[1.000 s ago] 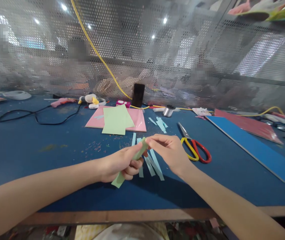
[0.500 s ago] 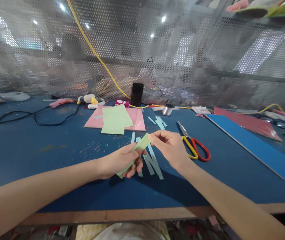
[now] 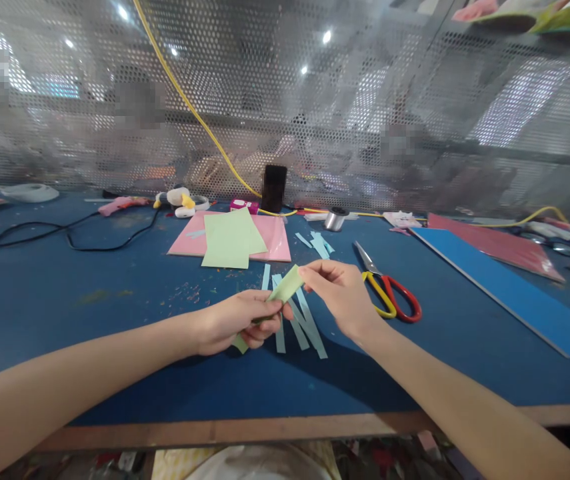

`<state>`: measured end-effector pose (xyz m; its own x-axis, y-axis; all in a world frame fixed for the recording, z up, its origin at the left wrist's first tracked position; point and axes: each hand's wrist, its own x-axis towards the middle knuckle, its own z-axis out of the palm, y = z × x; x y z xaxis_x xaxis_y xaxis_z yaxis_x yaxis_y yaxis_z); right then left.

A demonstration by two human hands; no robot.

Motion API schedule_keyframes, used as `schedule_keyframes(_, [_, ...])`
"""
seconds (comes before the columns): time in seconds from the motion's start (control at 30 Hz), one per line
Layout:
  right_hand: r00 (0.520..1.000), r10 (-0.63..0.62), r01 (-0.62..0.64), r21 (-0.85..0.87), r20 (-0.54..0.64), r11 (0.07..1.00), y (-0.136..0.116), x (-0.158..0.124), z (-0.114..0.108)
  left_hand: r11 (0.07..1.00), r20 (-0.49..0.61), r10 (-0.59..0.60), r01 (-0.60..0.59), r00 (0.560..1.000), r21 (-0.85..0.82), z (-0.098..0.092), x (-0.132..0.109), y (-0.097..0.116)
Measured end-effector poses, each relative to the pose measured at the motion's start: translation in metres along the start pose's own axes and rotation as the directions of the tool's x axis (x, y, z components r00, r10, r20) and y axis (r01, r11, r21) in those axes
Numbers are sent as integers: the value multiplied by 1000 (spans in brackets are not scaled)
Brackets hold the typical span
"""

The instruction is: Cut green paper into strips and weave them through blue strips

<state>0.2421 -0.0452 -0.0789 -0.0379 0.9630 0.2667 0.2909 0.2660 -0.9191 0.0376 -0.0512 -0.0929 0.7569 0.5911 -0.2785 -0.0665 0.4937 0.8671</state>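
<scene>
Between my hands is a narrow folded piece of light green paper (image 3: pixel 287 283), held slanting above the table. My left hand (image 3: pixel 245 319) is closed around its lower part, with the thumb on top, and the paper's lower end shows beneath the fingers. At the upper end, my right hand (image 3: pixel 337 293) pinches a corner between thumb and fingertips. Pale blue paper strips (image 3: pixel 309 327) lie on the table just behind and below the hands. Scissors (image 3: pixel 385 287) with one yellow and one red handle rest beside my right hand, blades pointing away.
Light green sheets (image 3: pixel 227 240) lie on a pink pack (image 3: pixel 277 243). Behind them stand a black phone (image 3: pixel 274 189) and a wire spool (image 3: pixel 335 219). A blue board (image 3: pixel 509 287) lies at right, a pink glue gun (image 3: pixel 122 205) at left. Perforated metal mesh (image 3: pixel 245 87) closes the back.
My left hand's fingers have curled in and shifted slightly along the green paper, with the thumb sliding lower. My right hand keeps its pinch at the upper end, almost unmoved.
</scene>
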Motion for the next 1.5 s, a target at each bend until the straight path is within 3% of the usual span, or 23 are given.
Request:
schedule_keyframes(0.3, [1000, 8, -7, 78, -6, 997, 0, 1, 3, 991, -67, 59, -51, 996, 123, 3, -2, 0])
schedule_keyframes(0.4, [988, -24, -10, 219, 154, 976, -2, 4, 2, 996, -46, 62, -59, 997, 60, 3, -3, 1])
schedule_keyframes(0.5, [919, -64, -66, 311, 389, 948, 0, 6, 2, 998, 1, 62, -62, 998, 0, 3, -3, 2])
schedule_keyframes(0.57, [897, -69, -93, 339, 436, 936, 4, 5, 3, 998, 27, 61, -61, 998, -16, 4, -4, 2])
schedule_keyframes(1.2, [955, 74, -192, 410, 287, 892, 10, -6, 17, 989, 174, -7, 32, 985, -142, 8, -8, 2])
schedule_keyframes(1.43, [950, 152, -263, 437, 273, 860, 4, -8, 21, 985, 16, 21, -24, 1000, 169, 15, 0, -7])
schedule_keyframes(1.5, [942, 174, -291, 441, 286, 849, 1, -8, 21, 958, -62, 87, -67, 994, 278, 17, 3, -6])
